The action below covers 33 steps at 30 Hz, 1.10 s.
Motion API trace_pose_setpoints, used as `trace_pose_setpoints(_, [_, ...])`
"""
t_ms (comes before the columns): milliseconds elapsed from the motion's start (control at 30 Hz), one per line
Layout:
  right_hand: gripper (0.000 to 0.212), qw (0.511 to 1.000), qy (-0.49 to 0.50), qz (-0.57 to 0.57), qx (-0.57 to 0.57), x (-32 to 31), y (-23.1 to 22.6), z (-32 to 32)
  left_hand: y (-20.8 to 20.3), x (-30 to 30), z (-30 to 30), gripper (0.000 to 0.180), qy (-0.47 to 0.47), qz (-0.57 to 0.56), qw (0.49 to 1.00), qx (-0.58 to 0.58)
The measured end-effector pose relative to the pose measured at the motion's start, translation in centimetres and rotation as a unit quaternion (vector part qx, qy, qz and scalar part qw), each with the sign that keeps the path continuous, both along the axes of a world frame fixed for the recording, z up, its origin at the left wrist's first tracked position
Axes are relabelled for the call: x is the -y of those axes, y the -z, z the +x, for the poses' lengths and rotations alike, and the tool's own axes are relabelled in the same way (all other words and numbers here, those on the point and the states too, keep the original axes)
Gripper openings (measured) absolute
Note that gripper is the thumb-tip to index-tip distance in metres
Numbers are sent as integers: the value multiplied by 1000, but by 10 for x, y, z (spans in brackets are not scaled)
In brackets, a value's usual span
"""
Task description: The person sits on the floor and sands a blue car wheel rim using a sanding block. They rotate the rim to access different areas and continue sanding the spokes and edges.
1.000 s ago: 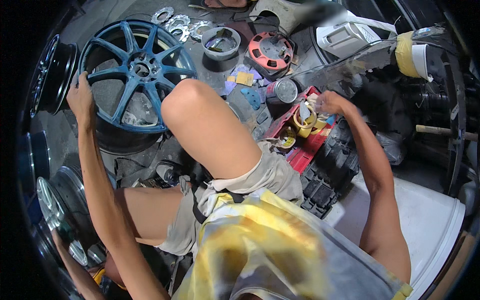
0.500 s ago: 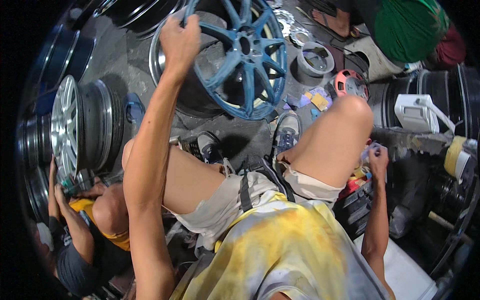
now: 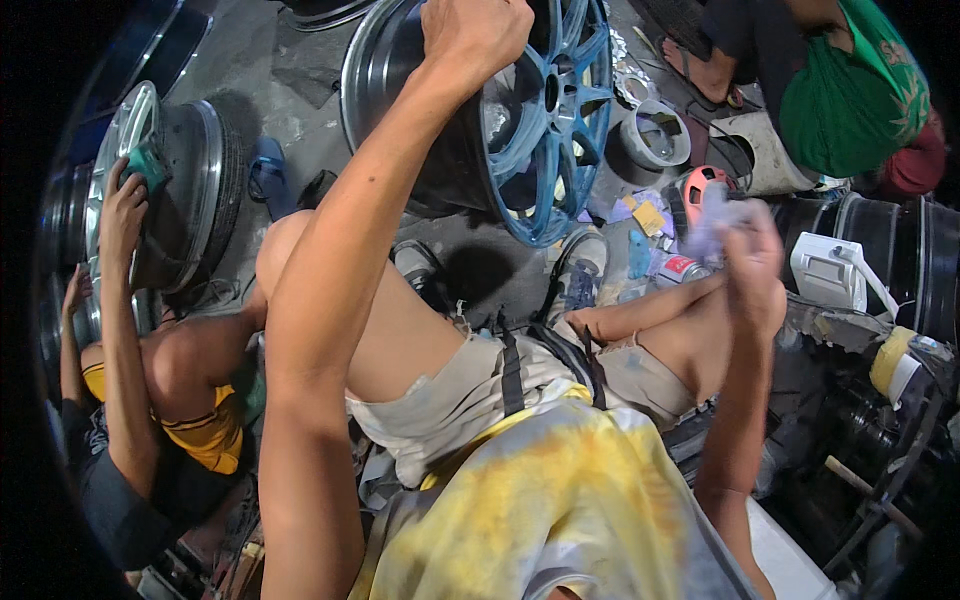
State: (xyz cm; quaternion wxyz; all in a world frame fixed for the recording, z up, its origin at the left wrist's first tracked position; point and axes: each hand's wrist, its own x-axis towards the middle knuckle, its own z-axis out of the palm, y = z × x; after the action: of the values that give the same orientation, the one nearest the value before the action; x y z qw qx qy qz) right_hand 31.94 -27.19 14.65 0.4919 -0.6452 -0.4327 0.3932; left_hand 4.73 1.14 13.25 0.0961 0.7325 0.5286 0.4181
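Observation:
A blue wheel rim (image 3: 537,150) with several spokes stands on its edge on the floor in front of me, its face turned to the right. My left hand (image 3: 475,38) is closed at the rim's upper edge; the fingertips are partly hidden. Over my right knee, my right hand (image 3: 748,243) pinches a thin pale-purple piece (image 3: 708,222), blurred by motion, perhaps a sheet of abrasive paper. Below that hand lies a can (image 3: 680,268) with a red and white side.
Beyond the rim stands a tub (image 3: 655,135) of dark liquid. Purple and yellow scraps (image 3: 648,215) lie near my shoe. At left, a person's hand (image 3: 122,215) rubs a silver wheel (image 3: 195,200) with a green pad. Someone in green (image 3: 850,100) sits at far right.
My right hand has risen from beside my thigh to above the knee with the purple piece. My left hand and the wheel rim have shifted right, and the rim has turned. The neighbour's hand moved up.

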Motion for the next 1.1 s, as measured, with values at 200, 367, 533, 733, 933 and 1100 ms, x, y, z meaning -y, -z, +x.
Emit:
trace_pose_setpoints(200, [14, 989, 28, -26, -145, -16, 64, -70, -1, 5, -5, 28, 15, 2, 1000, 4])
trace_pose_setpoints(367, [24, 997, 42, 13, -62, -5, 33, -28, 21, -14, -29, 34, 14, 26, 1000, 4])
trace_pose_setpoints(533, [26, 958, 256, 118, 44, 30, -48, 67, 14, -25, -51, 44, 57, -21, 998, -18])
trace_pose_setpoints(733, [29, 938, 300, 100, 139, 93, -41, 133, 26, -52, -78, 48, 43, -77, 996, -16])
trace_pose_setpoints(933, [19, 927, 227, -98, 280, 161, 55, 174, 8, -59, -84, 65, 5, -155, 986, -53])
trace_pose_setpoints(1100, [21, 942, 121, -257, 178, 224, 121, 170, 12, -51, -72, 65, 5, -132, 990, -50])
